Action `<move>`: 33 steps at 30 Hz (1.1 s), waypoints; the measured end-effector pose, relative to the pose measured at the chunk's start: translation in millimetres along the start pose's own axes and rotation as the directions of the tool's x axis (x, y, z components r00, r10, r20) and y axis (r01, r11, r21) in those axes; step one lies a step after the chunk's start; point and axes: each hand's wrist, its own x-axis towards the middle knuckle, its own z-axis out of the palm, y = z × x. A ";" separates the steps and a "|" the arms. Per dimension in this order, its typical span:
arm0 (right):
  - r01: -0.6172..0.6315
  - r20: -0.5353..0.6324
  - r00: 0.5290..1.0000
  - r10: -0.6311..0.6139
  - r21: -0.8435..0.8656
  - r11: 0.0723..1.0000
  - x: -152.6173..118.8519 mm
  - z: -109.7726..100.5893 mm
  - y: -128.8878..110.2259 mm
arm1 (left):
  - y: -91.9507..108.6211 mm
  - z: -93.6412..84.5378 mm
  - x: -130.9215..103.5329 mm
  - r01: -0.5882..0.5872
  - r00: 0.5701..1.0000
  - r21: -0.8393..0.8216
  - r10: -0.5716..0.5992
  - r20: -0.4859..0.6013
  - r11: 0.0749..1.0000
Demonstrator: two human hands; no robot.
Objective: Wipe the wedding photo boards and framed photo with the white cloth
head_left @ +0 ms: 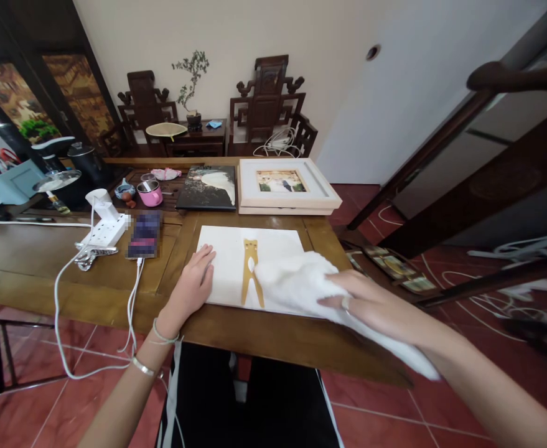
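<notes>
The white cloth (296, 277) lies bunched over the right part of a white board (221, 249), its tail trailing beneath the right forearm past the corner of the bench (273, 333). The right hand (361, 295), slightly blurred and wearing a ring, grasps the cloth from above. The left hand (196, 277) holds nothing; its fingers rest together on the left edge of the board, and two bands circle its wrist. The board lies flat near the front edge of the bench and bears a yellow cat figure (249, 252) with a long body and two legs; the cloth reaches just beside the figure's right side.

Behind the board, a pale picture frame (282, 180) lies beside a dark picture (205, 190) showing a white bird. Farther left stand a pink cup (150, 194) and a black kettle (84, 163). Nearer the front, a phone (143, 235) with a cable plugged in lies beside a white power strip (102, 231). Beyond the bench, a wooden chair (271, 93) stands by the wall, and a potted plant (193, 71) sits on a low table (198, 148).
</notes>
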 end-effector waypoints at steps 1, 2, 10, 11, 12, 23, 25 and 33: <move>-0.021 0.010 1.000 0.021 -0.027 0.999 14.3 3.7 2.4 | 0.0 -0.1 0.0 0.002 1.000 -0.001 -0.002 -0.001 1.000; -0.035 0.026 0.999 0.036 -0.058 0.998 29.7 9.1 3.7 | -0.1 -0.1 0.1 0.004 1.000 -0.002 -0.004 0.000 1.000; 0.068 -0.006 0.998 -0.070 -0.161 0.985 107.1 72.9 -22.3 | -3.0 -0.1 0.5 -0.001 1.000 -0.003 0.001 0.025 1.000; 0.104 0.016 0.995 -0.103 -0.166 0.981 104.3 79.0 -28.3 | -2.9 -0.1 0.6 -0.002 1.000 -0.001 0.002 0.029 1.000; 0.150 0.041 0.989 -0.146 -0.171 0.974 98.0 84.0 -34.3 | -2.6 -0.2 0.8 -0.001 0.999 0.002 0.001 0.033 1.000; 0.469 0.262 0.855 -0.448 -0.022 0.883 -12.8 71.6 -72.1 | 0.9 -2.6 1.6 0.005 0.998 0.025 -0.006 0.058 1.000; 0.451 0.249 0.867 -0.431 -0.026 0.892 -6.0 67.0 -66.6 | 0.2 -1.6 1.2 0.005 0.998 0.027 -0.007 0.060 1.000; 0.163 0.131 0.983 -0.128 -0.304 0.939 91.0 71.2 -38.8 | 2.5 -2.9 0.5 -0.005 1.000 -0.045 0.004 -0.028 0.999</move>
